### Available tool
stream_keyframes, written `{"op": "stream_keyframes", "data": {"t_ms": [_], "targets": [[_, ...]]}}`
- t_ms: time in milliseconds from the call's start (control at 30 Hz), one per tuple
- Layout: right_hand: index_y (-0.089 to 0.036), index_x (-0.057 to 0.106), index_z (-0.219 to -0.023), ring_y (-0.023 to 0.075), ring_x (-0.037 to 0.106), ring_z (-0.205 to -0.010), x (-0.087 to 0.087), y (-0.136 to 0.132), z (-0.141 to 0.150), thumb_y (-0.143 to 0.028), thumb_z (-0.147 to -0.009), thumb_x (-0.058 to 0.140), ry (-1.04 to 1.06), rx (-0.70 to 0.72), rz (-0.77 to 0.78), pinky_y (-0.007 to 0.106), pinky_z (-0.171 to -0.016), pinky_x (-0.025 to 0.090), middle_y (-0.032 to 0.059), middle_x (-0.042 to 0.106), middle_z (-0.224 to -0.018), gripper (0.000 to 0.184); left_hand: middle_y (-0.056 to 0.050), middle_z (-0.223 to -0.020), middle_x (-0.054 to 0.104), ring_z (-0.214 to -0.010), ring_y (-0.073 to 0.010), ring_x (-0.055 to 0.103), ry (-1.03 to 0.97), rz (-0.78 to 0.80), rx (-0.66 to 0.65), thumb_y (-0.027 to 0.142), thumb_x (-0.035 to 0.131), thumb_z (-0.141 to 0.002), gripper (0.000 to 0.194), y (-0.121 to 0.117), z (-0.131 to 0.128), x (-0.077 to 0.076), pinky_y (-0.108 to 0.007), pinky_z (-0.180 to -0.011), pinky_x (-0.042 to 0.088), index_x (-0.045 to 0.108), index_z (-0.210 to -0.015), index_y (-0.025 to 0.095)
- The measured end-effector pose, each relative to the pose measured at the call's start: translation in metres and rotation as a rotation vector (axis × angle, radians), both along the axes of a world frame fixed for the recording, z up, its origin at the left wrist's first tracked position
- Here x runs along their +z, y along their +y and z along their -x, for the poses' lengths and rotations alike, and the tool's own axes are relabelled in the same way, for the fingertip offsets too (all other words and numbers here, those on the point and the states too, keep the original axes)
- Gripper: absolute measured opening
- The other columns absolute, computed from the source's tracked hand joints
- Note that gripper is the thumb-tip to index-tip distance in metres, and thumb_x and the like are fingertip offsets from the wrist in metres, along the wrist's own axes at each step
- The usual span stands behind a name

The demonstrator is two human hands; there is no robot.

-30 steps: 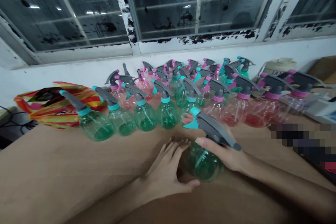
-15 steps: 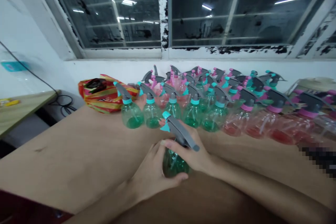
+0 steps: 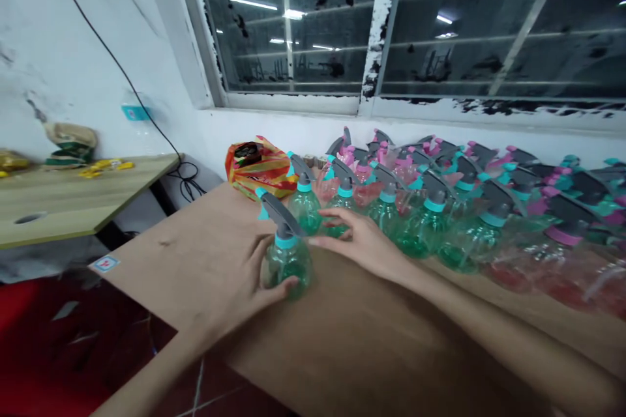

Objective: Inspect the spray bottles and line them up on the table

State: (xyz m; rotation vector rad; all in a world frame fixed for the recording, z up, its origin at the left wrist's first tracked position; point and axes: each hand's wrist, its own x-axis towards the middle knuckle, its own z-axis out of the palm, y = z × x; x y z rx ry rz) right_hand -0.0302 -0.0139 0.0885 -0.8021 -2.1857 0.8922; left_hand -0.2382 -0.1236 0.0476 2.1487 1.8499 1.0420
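A clear green spray bottle (image 3: 288, 267) with a grey trigger head and turquoise collar stands upright near the middle of the view. My left hand (image 3: 261, 280) is wrapped round its body from the left, thumb across the near side. Just right of that bottle, my right hand (image 3: 359, 234) hovers with fingers stretched out and apart, holding nothing. Behind my right hand runs a row of similar green spray bottles (image 3: 384, 212). Farther right are red-tinted spray bottles (image 3: 562, 260) with pink collars.
A red and yellow plastic bag (image 3: 261, 172) lies at the back of the brown table (image 3: 210, 247). At left stands a wooden desk (image 3: 98, 195) with yellow items (image 3: 105, 167). A black cable (image 3: 122, 71) hangs along the wall. Windows (image 3: 293, 26) rise behind.
The view has turned left. My right hand has let go of the spray bottle's head and opened to its right. My left hand still grips the bottle.
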Motion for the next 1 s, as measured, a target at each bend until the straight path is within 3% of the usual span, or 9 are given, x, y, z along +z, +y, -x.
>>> {"op": "stream_keyframes", "data": {"t_ms": [100, 233, 333, 467, 600, 700, 867, 1000], "targets": [[-0.016, 0.055, -0.120, 0.0220, 0.067, -0.081, 0.005, 0.013, 0.017, -0.041, -0.077, 0.064, -0.033, -0.079, -0.037, 0.039, -0.075, 0.053, 0.0124, 0.068, -0.108, 0.051, -0.008, -0.113, 0.049, -0.105, -0.0293, 0.053, 0.015, -0.089, 0.131, 0.052, 0.060, -0.078, 0.050, 0.014, 0.034, -0.006, -0.044, -0.089, 0.045, 0.049, -0.117, 0.022], [-0.015, 0.057, -0.118, 0.0234, 0.067, -0.077, 0.007, 0.032, 0.040, -0.039, -0.075, 0.065, -0.057, -0.185, -0.087, 0.042, -0.076, 0.051, 0.0149, 0.066, -0.111, 0.050, -0.006, -0.105, 0.051, -0.098, -0.0277, 0.057, -0.013, -0.102, 0.175, 0.053, 0.061, -0.075, 0.053, 0.038, 0.070, -0.008, -0.044, -0.086, 0.046, 0.051, -0.115, 0.021], [-0.014, 0.052, -0.123, 0.0188, 0.065, -0.056, 0.004, 0.042, 0.056, -0.044, -0.078, 0.060, -0.072, -0.221, -0.045, 0.036, -0.055, 0.052, 0.0161, 0.068, -0.104, 0.055, -0.007, -0.111, 0.053, -0.103, -0.0272, 0.056, -0.041, -0.126, 0.176, 0.052, 0.060, -0.076, 0.057, 0.055, 0.085, -0.008, -0.042, -0.086, 0.047, 0.045, -0.122, 0.021], [-0.007, 0.051, -0.121, 0.0158, 0.058, -0.038, 0.000, 0.049, 0.073, -0.055, -0.078, 0.055, -0.101, -0.217, 0.015, 0.029, -0.035, 0.045, 0.0136, 0.070, -0.075, 0.065, -0.009, -0.118, 0.056, -0.107, -0.0271, 0.055, -0.064, -0.147, 0.155, 0.052, 0.060, -0.076, 0.060, 0.075, 0.094, -0.010, -0.042, -0.088, 0.045, 0.042, -0.123, 0.019], [-0.010, 0.061, -0.107, 0.0162, 0.058, -0.040, 0.001, 0.056, 0.084, -0.053, -0.080, 0.053, -0.123, -0.199, -0.032, 0.029, -0.040, 0.045, 0.0056, 0.064, -0.056, 0.051, -0.011, -0.116, 0.058, -0.107, -0.0279, 0.056, -0.073, -0.166, 0.154, 0.051, 0.062, -0.077, 0.060, 0.093, 0.098, -0.011, -0.042, -0.088, 0.045, 0.043, -0.122, 0.017], [-0.009, 0.063, -0.105, 0.0169, 0.057, -0.041, 0.003, 0.058, 0.090, -0.049, -0.082, 0.053, -0.152, -0.208, -0.077, 0.030, -0.044, 0.045, 0.0045, 0.061, -0.050, 0.047, -0.010, -0.116, 0.058, -0.107, -0.0284, 0.056, -0.071, -0.163, 0.134, 0.051, 0.063, -0.077, 0.059, 0.105, 0.100, -0.010, -0.041, -0.088, 0.045, 0.043, -0.121, 0.018], [-0.010, 0.067, -0.099, 0.0212, 0.060, -0.052, 0.006, 0.048, 0.092, -0.048, -0.082, 0.054, -0.214, -0.227, -0.168, 0.034, -0.050, 0.046, 0.0091, 0.063, -0.058, 0.044, -0.009, -0.117, 0.059, -0.109, -0.0280, 0.055, -0.064, -0.161, 0.101, 0.051, 0.063, -0.078, 0.056, 0.118, 0.101, -0.006, -0.041, -0.089, 0.044, 0.044, -0.120, 0.019], [-0.011, 0.063, -0.110, 0.0277, 0.064, -0.069, 0.005, 0.030, 0.077, -0.055, -0.080, 0.054, -0.248, -0.256, -0.269, 0.037, -0.057, 0.046, 0.0155, 0.067, -0.077, 0.054, -0.010, -0.118, 0.058, -0.109, -0.0280, 0.055, -0.064, -0.156, 0.109, 0.053, 0.062, -0.076, 0.059, 0.118, 0.100, -0.006, -0.043, -0.089, 0.043, 0.042, -0.121, 0.019]]}}
